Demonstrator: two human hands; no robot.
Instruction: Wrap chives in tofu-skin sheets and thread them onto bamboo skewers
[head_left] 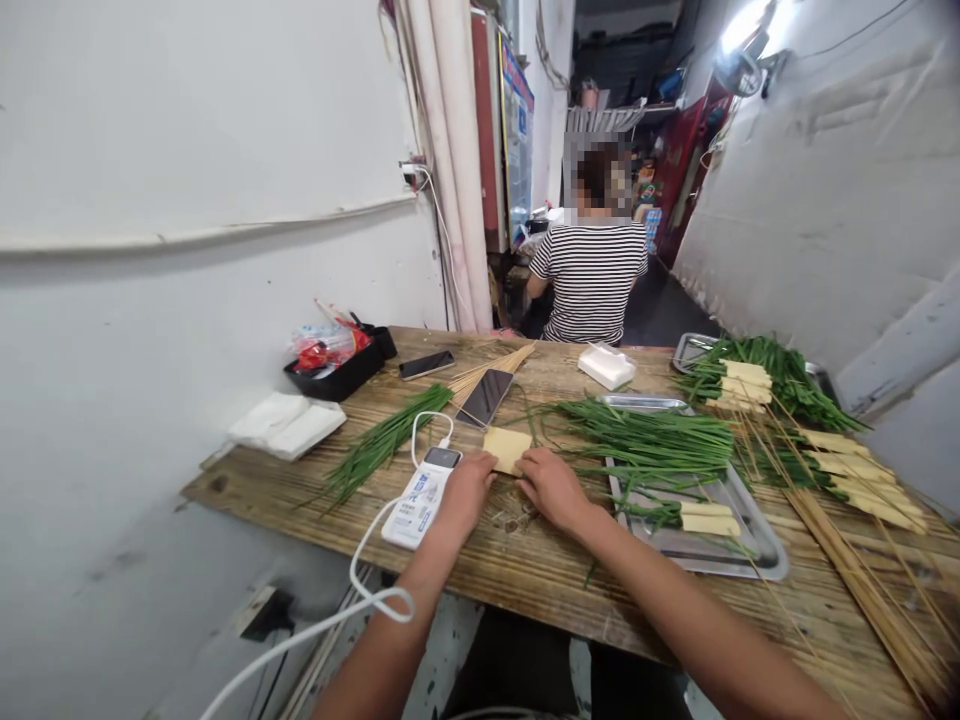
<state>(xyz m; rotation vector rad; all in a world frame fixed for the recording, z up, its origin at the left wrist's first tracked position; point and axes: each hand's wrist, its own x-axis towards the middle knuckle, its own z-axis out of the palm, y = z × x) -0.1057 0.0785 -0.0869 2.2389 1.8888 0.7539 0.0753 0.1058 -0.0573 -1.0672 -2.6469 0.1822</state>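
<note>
Taking the sheet before you as landmark, you have the power bank to its left, a phone just behind it, the tray bearing greens to its right and, seemingly, another tray farther back right.

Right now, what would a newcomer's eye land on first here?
Probably the long green stalks lying across the metal tray, right of the middle of the wooden table. Next, the pale yellow sheet near the table's middle, with the left hand and right hand at its near corners. Beyond the table, a person in a striped shirt has their back to the camera.
</note>
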